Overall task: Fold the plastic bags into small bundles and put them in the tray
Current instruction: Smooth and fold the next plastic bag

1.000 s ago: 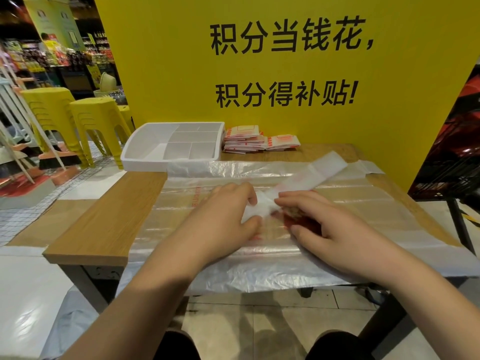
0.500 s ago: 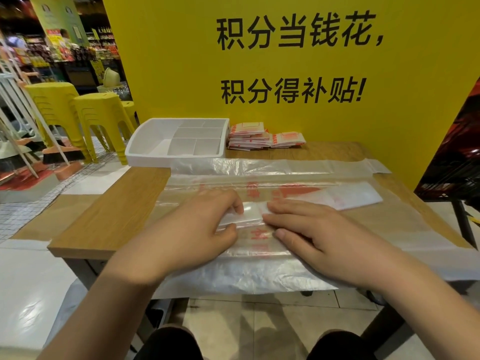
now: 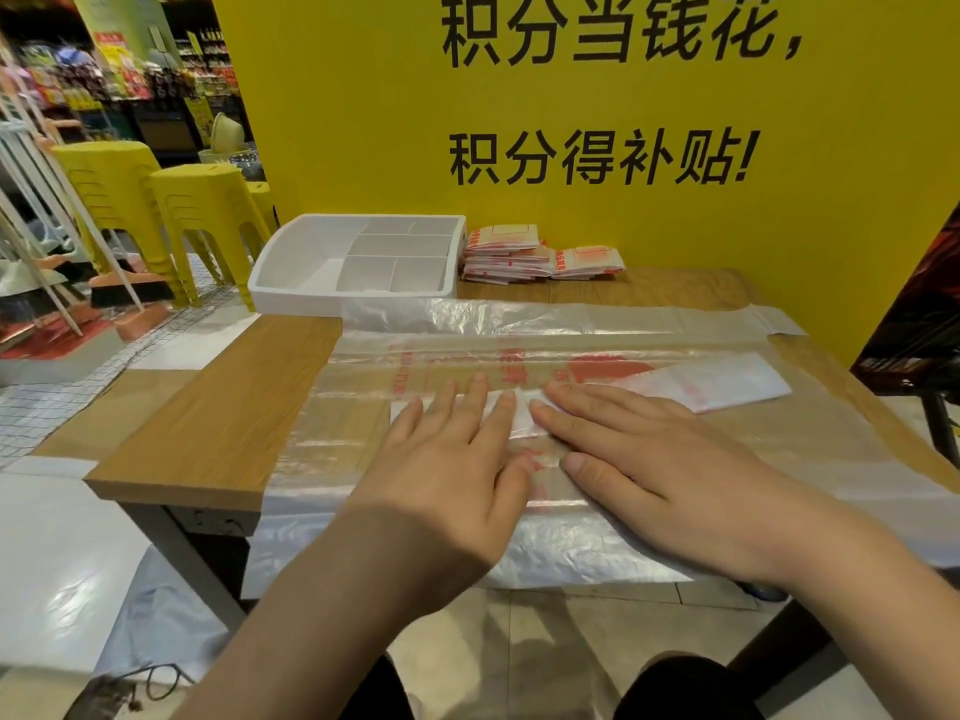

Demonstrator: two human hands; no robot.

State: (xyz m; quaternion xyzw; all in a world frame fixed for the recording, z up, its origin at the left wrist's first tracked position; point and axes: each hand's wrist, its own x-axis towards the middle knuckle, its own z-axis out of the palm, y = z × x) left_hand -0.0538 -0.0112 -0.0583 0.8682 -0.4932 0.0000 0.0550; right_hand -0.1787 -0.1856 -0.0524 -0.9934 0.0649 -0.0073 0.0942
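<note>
Seated at wooden worktop point(image 3: 218, 407), looking down over both forearms.

Clear plastic bags with red print point(image 3: 597, 324) lay spread flat over most of the worktop, near edge drooping off the front. On top of them lay a narrow white folded strip of plastic bag point(image 3: 727, 384), running left to right, its right end slightly further away than its left.

Left hand point(image 3: 457, 459) was flat, palm down, fingers straight and spread, pressing on the left part of the strip. Right hand point(image 3: 649, 470) was likewise flat with fingers extended and close together, pressing on the strip's middle. Neither hand was curled around anything. The fingertips of the two hands were just beside each other, and the strip's right end stuck out beyond the right hand.

White divided plastic tray point(image 3: 291, 288) stood at the far left corner of the worktop, just behind the far edge of the clear bags and well apart from the hands. Small red-and-white folded bundles point(image 3: 506, 254) were stacked just right of the tray, against a yellow panel with black characters point(image 3: 363, 122).

Yellow plastic stools point(image 3: 208, 210) and brooms point(image 3: 130, 293) stood on the floor to the left
</note>
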